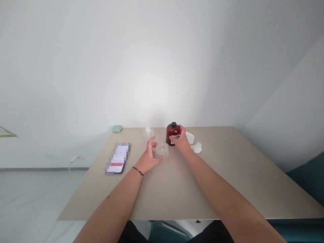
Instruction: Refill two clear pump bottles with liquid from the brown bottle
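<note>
My left hand (150,157) curves around the left side of a small clear, square-looking box (162,150), with the thumb at its near edge and the fingers at its far edge. A round clear knob or dome shows on top of the box; what is inside I cannot make out. Just behind and to the right, a dark red-brown bottle (172,130) with a black cap stands upright on the table. My right hand (181,139) grips its right side, thumb across the front over a pale label. The palm hides part of the bottle.
A phone (118,158) lies at the left of the table (162,199). At the back are a small green case (116,128) and another clear container (148,134) with a white top. White crumpled tissue (196,147) and a white piece (189,137) lie right of the bottle. A wall (157,67) rises behind.
</note>
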Demonstrator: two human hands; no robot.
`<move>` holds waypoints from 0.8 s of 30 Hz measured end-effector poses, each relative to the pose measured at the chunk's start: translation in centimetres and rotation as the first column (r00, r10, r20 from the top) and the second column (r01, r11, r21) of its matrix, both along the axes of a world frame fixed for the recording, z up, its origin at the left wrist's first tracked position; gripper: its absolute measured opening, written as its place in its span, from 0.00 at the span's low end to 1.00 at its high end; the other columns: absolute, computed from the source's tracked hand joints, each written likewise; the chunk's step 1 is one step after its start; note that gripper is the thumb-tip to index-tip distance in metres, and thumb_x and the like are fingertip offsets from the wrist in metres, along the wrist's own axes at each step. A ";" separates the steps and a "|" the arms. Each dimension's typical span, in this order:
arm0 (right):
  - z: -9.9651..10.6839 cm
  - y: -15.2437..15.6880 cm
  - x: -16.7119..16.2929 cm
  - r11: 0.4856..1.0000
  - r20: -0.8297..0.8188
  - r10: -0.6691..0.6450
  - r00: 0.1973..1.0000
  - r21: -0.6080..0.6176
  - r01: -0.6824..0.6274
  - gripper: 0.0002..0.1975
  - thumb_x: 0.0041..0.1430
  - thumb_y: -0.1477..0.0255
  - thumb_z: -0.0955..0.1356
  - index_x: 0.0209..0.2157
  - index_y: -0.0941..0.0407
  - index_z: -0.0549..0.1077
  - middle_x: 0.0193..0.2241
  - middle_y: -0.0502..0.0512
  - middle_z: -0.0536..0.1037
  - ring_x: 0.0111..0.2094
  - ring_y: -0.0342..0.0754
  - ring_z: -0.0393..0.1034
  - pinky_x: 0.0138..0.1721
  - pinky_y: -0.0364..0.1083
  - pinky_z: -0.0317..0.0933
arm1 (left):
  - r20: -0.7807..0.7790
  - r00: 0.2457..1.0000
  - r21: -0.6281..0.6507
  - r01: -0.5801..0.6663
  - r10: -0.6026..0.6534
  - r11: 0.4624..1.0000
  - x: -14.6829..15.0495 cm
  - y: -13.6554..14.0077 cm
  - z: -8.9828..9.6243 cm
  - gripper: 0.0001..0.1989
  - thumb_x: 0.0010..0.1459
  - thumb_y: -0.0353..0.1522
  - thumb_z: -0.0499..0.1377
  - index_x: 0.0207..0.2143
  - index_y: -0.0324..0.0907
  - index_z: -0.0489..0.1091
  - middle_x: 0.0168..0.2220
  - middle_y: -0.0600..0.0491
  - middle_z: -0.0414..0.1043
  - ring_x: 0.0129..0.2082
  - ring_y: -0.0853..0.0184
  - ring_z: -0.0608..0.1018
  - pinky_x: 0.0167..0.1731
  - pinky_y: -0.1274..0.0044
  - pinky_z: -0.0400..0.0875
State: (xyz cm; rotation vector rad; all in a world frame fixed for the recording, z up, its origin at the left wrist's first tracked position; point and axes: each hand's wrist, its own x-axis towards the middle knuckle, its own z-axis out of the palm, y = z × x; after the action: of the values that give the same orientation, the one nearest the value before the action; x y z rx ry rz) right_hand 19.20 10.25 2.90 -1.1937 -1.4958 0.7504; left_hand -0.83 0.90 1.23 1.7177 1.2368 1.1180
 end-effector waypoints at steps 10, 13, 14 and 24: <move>0.2 -0.5 -0.3 0.999 0.051 -0.033 0.998 -0.034 0.035 0.50 0.45 0.65 0.73 0.66 0.53 0.49 0.62 0.64 0.64 0.61 0.58 0.63 0.64 0.59 0.53 | 0.008 0.991 -0.037 0.133 -0.132 0.990 0.2 -1.6 1.4 0.53 0.46 0.33 0.70 0.66 0.51 0.41 0.53 0.47 0.59 0.47 0.62 0.72 0.49 0.65 0.69; 0.1 -0.5 -0.2 0.999 0.058 -0.035 0.998 -0.035 0.037 0.49 0.45 0.64 0.74 0.66 0.53 0.49 0.63 0.65 0.63 0.61 0.58 0.63 0.64 0.58 0.52 | -0.010 0.981 -0.091 0.191 -0.192 0.977 0.3 -1.8 1.2 0.53 0.46 0.34 0.70 0.66 0.51 0.40 0.53 0.47 0.57 0.41 0.66 0.72 0.45 0.66 0.72; 0.0 -0.5 -0.2 0.999 0.057 -0.036 0.998 -0.035 0.038 0.49 0.45 0.64 0.74 0.66 0.53 0.49 0.63 0.65 0.63 0.61 0.57 0.62 0.64 0.59 0.53 | -0.021 0.978 -0.103 0.203 -0.206 0.974 0.3 -1.8 1.2 0.53 0.46 0.33 0.70 0.67 0.51 0.40 0.53 0.48 0.57 0.39 0.67 0.72 0.44 0.66 0.72; 2.8 -2.1 -0.2 0.992 0.005 -0.103 0.995 -0.074 0.103 0.46 0.43 0.64 0.75 0.63 0.51 0.53 0.55 0.62 0.71 0.51 0.57 0.71 0.55 0.59 0.63 | -0.044 0.965 -0.125 0.250 -0.258 0.960 0.2 -1.5 0.8 0.59 0.41 0.38 0.74 0.67 0.47 0.40 0.59 0.40 0.54 0.56 0.52 0.68 0.56 0.57 0.65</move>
State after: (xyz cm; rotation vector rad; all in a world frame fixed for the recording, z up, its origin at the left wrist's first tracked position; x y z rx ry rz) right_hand 18.96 8.11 5.66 -1.3175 -1.4060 0.7410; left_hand -0.67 -0.56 2.01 1.7715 1.0591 0.8308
